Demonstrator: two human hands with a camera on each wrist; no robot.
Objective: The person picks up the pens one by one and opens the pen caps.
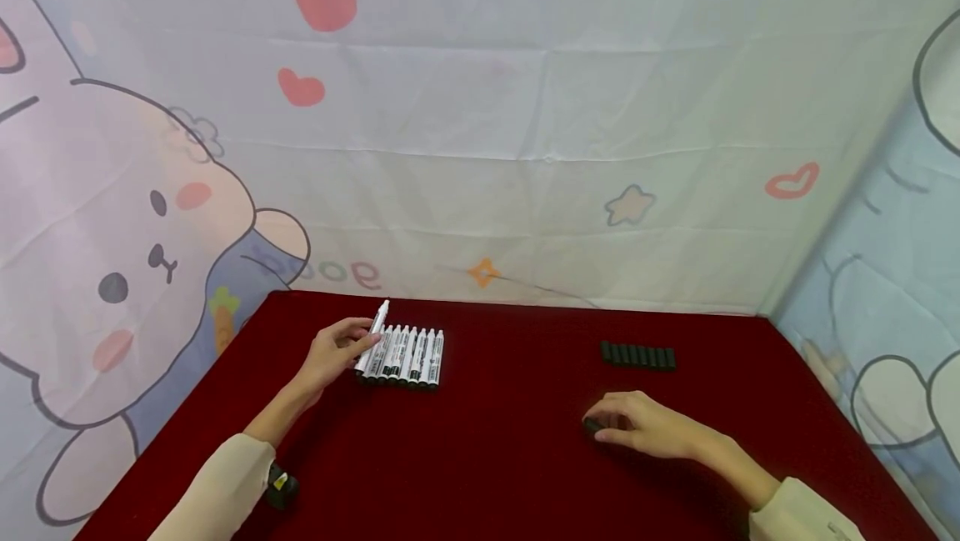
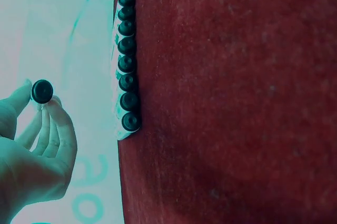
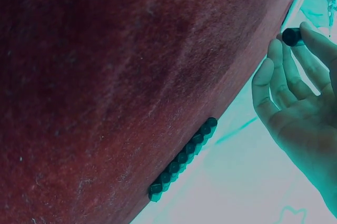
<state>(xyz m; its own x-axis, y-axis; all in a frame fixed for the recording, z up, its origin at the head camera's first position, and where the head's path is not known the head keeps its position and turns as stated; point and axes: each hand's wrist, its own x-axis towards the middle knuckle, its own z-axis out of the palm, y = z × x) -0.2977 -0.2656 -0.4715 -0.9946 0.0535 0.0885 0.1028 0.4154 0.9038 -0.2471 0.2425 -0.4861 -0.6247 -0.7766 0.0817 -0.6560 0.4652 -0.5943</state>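
Observation:
My left hand (image 1: 330,358) pinches a white marker (image 1: 380,320) between thumb and fingers, its white tip pointing up and away. The black round end of this marker (image 2: 42,91) faces the camera in the left wrist view. Just right of that hand, several white markers (image 1: 415,358) lie side by side in a row, black ends toward me. On the right, my right hand (image 1: 652,428) holds a small black cap (image 3: 292,37) between thumb and fingertips. Beyond it lies a row of several black caps (image 1: 637,356).
Dark red cloth (image 1: 495,441) covers the table. A small black object with a yellow mark (image 1: 281,488) is beside the left sleeve. Printed fabric (image 1: 465,107) with a cartoon rabbit and hearts hangs behind the table's far edge and along its sides.

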